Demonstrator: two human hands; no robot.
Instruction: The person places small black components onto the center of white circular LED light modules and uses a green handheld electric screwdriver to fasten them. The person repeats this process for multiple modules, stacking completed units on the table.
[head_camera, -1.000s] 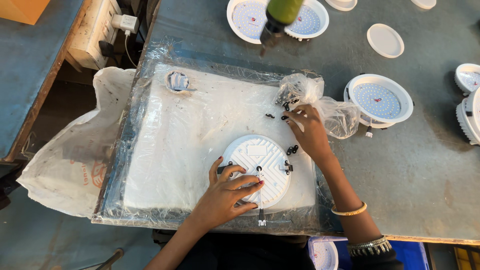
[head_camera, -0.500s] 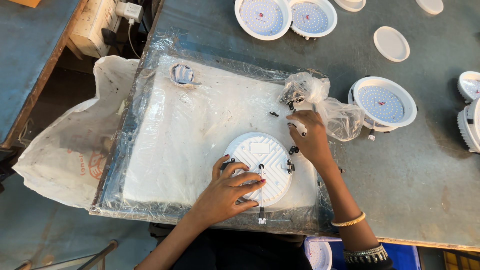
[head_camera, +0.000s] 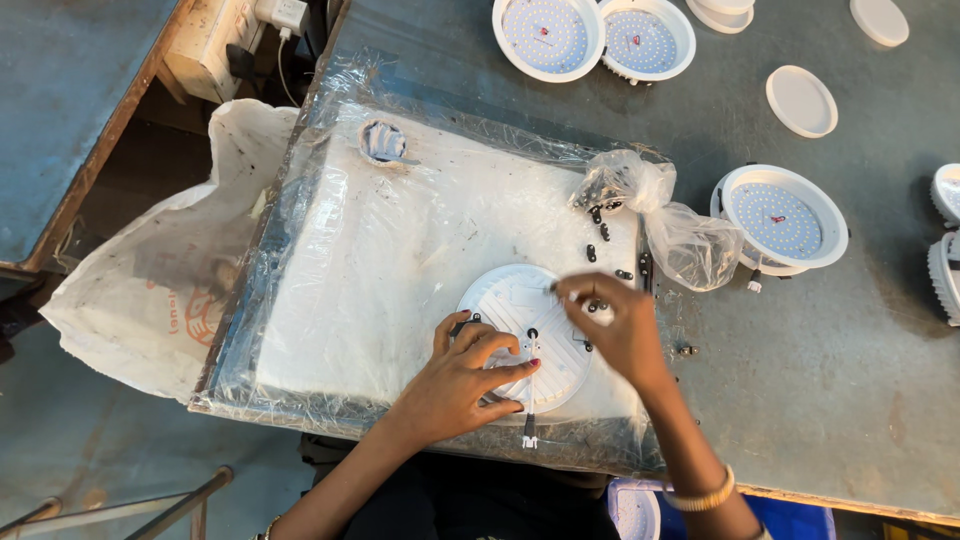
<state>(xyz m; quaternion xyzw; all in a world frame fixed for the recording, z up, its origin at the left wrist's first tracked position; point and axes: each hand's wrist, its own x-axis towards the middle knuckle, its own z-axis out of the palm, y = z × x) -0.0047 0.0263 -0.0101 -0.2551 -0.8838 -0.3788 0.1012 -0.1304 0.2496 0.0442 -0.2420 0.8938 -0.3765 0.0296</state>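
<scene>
Head view: our two hands at work on a round white lamp housing (head_camera: 522, 335) lying face down on a plastic-wrapped foam pad (head_camera: 400, 240).
Our left hand (head_camera: 465, 385) presses spread fingers onto the housing; our right hand (head_camera: 615, 325) pinches a small part (too small to identify) over it, near black screws (head_camera: 600, 235).

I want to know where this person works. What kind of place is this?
Probably a small workshop where round ceiling lights are put together. Several round white lamps dotted with tiny bulbs lie on the grey table, a clear bag spills little black screws, and both hands work on a white lamp back.
</scene>
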